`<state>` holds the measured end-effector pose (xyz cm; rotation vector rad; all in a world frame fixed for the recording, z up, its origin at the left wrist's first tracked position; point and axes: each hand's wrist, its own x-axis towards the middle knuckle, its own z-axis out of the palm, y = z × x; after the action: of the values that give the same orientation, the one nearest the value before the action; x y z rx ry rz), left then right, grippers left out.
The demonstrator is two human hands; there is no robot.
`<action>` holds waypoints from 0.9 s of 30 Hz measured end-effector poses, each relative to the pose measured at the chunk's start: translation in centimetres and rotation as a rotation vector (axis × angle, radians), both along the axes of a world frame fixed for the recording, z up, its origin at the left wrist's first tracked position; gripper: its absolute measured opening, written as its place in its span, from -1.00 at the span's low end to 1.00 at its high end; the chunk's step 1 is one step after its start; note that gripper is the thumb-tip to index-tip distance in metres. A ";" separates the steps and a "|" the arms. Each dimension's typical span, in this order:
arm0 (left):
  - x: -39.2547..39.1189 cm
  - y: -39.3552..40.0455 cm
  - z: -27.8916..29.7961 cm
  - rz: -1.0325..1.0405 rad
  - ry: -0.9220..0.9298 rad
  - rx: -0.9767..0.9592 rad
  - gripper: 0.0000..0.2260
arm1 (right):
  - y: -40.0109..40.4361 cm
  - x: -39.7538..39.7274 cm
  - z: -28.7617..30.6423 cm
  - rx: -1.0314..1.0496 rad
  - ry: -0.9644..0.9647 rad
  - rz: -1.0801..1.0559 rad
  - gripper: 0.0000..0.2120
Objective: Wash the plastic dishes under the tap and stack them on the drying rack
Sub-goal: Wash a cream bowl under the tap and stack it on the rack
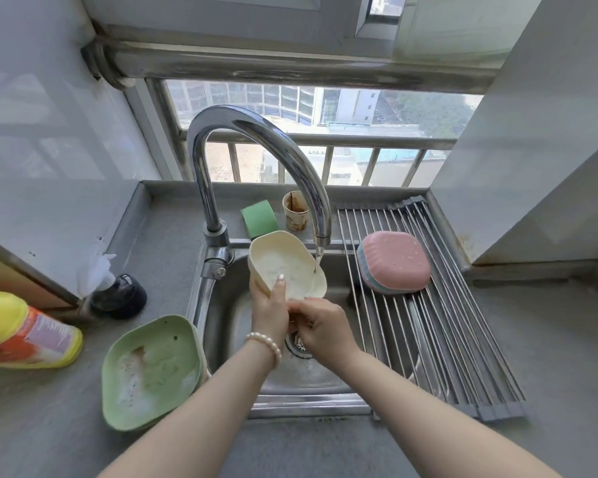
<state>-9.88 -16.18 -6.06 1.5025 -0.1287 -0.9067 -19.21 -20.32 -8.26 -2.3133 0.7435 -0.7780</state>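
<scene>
The cream plastic dish [283, 267] is held tilted over the sink [242, 339], its hollow side facing the camera. A thin stream of water from the tap [256, 160] lands on the dish's right rim.

The left hand [270, 312] grips the dish at its near left edge, thumb laid across the inside surface and the other fingers curled behind. A pearl bracelet [265, 343] sits on the left wrist. The right hand [321, 322] is just below the dish's near edge, fingers bent inward and touching the left hand; whether it grips the dish cannot be determined.

On the counter [549, 357] left of the sink stands a stack of green dishes [152, 370], the top one holding suds and residue. On the drying rack [446, 326], laid across the right part of the sink, a pink dish [396, 260] lies upside down on top of further dishes, of which blue and green edges show.

Behind the tap lie a green sponge [259, 217] and a stained paper cup [296, 210]. At the left edge lies a yellow and orange bottle [25, 329], with a dark pump bottle [120, 294] beyond it.
</scene>
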 end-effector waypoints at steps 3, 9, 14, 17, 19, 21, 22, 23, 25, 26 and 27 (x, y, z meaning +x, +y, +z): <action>1.9 0.1 -0.2 -0.077 -0.137 0.118 -0.74 | -1.8 -1.6 0.3 -0.150 0.143 0.108 -0.73; 4.8 0.7 0.8 -0.241 0.139 0.261 -0.79 | -4.1 -3.0 -0.1 -0.300 0.578 0.193 -0.70; 2.9 1.8 0.2 -0.224 0.341 0.046 -0.71 | -3.3 -2.0 -0.6 -0.466 0.438 0.105 -0.83; 0.2 1.1 -0.5 0.016 0.345 -0.099 -0.67 | -0.6 0.4 0.4 -0.304 0.293 0.018 -0.80; -0.3 0.5 -0.5 0.124 0.209 -0.108 -0.61 | 0.7 1.3 0.5 -0.116 0.112 -0.043 -0.76; 0.2 0.3 -0.1 0.059 -0.023 -0.039 -0.45 | 0.9 0.9 0.7 0.055 -0.034 -0.014 -0.82; 0.7 0.5 0.2 0.025 -0.130 0.010 -0.42 | 0.7 0.4 0.6 0.089 -0.022 0.034 -0.81; 1.1 0.7 0.3 0.004 -0.224 0.041 -0.43 | 0.3 -0.1 0.8 0.076 0.060 0.089 -0.72; 1.8 1.1 0.1 -0.034 -0.322 0.085 -0.48 | -1.0 -0.7 1.1 -0.011 0.330 0.164 -0.44; 1.8 1.2 0.1 -0.060 -0.336 0.101 -0.50 | -1.8 -0.9 1.4 -0.059 0.458 0.170 -0.34; 1.8 1.3 0.1 -0.090 -0.344 0.116 -0.52 | -2.4 -0.9 1.6 -0.091 0.564 0.159 -0.28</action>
<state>-8.11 -14.93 -5.93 1.7636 -0.4023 -0.7288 -20.14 -22.76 -6.63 -2.6653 0.7515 -0.0784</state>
